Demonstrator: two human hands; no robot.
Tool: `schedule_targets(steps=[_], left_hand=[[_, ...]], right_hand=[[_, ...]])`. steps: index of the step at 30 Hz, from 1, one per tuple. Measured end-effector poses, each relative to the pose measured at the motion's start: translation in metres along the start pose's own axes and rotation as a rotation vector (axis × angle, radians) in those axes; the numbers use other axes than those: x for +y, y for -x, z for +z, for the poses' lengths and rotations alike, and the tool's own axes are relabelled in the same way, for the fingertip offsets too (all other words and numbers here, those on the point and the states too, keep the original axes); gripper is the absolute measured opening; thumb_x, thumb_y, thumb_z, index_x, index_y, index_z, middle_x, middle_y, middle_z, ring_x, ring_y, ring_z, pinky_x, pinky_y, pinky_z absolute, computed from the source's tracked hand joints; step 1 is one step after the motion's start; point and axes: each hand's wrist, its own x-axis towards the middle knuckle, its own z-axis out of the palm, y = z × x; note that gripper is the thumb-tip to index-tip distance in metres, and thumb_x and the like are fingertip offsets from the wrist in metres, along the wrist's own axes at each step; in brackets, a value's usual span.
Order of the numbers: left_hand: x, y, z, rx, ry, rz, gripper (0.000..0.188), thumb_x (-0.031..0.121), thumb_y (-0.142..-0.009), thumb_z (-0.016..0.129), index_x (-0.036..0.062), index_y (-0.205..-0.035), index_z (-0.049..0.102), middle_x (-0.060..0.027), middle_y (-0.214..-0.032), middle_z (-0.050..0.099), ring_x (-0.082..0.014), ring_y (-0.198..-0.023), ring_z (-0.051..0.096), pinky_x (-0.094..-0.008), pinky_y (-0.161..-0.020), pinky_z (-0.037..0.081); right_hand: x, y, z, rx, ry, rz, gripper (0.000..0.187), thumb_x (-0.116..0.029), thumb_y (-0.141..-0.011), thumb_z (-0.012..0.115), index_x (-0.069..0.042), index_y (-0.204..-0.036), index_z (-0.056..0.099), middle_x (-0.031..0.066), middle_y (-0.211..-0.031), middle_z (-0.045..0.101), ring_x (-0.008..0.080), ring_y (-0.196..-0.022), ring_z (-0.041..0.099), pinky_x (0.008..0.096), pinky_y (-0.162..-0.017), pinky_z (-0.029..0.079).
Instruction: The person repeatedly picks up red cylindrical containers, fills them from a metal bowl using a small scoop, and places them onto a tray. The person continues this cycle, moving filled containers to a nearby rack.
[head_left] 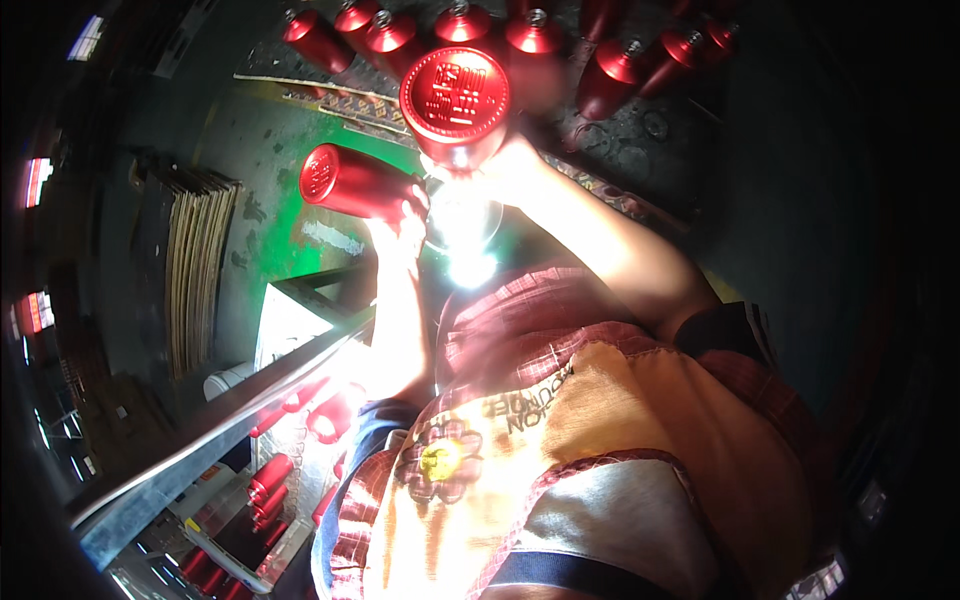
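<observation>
Those red bottles [455,95] look like glossy painted metal to us, with a smooth satin shine and embossed raised lettering on the flat base of the one held up at 12 o'clock. The second one [350,183], at about 11 o'clock, has the same sleek red finish. The row of bottles [530,35] along the top shows silvery metal necks. The apron [600,440] is soft matt cloth, patched, over a checked woven shirt [510,320]. The rail [220,420] at 8 o'clock is bare shiny metal. The stack [190,270] at 9 o'clock looks like rough matt cardboard, and the floor [270,140] is scuffed painted concrete.
</observation>
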Motion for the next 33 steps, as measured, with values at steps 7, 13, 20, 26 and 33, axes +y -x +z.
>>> schedule_targets(steps=[7,13,20,26,33], left_hand=[[0.036,0.010,-0.028,-0.074,-0.042,0.073,0.066,0.048,-0.083,0.073,0.0131,-0.135,0.054,-0.0221,-0.128,0.054,-0.0387,-0.109,0.057,-0.0441,-0.076,0.064],[0.033,0.020,-0.011,0.136,-0.318,0.360,0.062,0.046,-0.088,0.066,0.0119,-0.137,0.051,-0.0172,-0.139,0.052,-0.0462,-0.126,0.049,-0.0595,-0.085,0.059],[-0.050,-0.023,0.085,0.130,-1.182,0.534,0.057,0.043,-0.094,0.060,0.0130,-0.141,0.048,-0.0204,-0.143,0.051,-0.0364,-0.123,0.056,-0.0509,-0.108,0.044],[-0.172,-0.095,0.099,-0.376,-2.464,0.627,0.046,0.006,-0.064,0.086,0.0071,-0.109,0.076,-0.0150,-0.132,0.062,-0.0262,-0.124,0.054,-0.0400,-0.106,0.043],[-0.241,-0.141,0.052,-0.459,-2.628,0.674,0.047,0.010,-0.057,0.087,0.0234,-0.102,0.080,-0.0092,-0.135,0.057,-0.0334,-0.125,0.049,-0.0447,-0.104,0.043]], right_hand=[[0.034,-0.013,-0.036,0.015,-0.177,0.208,0.057,-0.051,-0.102,0.036,-0.004,-0.125,0.059,0.0165,-0.116,0.067,0.0292,-0.098,0.069,0.0471,-0.082,0.059],[-0.016,0.057,-0.072,-0.120,-0.171,-0.210,0.044,-0.039,-0.099,0.052,-0.007,-0.127,0.060,0.0103,-0.117,0.066,0.0217,-0.108,0.063,0.0385,-0.096,0.051],[-0.165,0.233,-0.099,0.674,1.162,-0.718,0.040,-0.025,-0.094,0.063,-0.012,-0.132,0.062,0.0097,-0.130,0.059,0.0211,-0.117,0.058,0.0388,-0.099,0.050],[-0.207,0.209,-0.152,0.917,2.010,-0.904,0.038,-0.017,-0.079,0.078,-0.030,-0.115,0.074,0.0091,-0.133,0.052,0.0287,-0.111,0.057,0.0350,-0.094,0.051],[-0.212,0.198,-0.168,0.817,1.958,-0.832,0.041,-0.013,-0.072,0.079,-0.030,-0.110,0.077,0.0097,-0.137,0.052,0.0321,-0.119,0.050,0.0385,-0.102,0.045]])
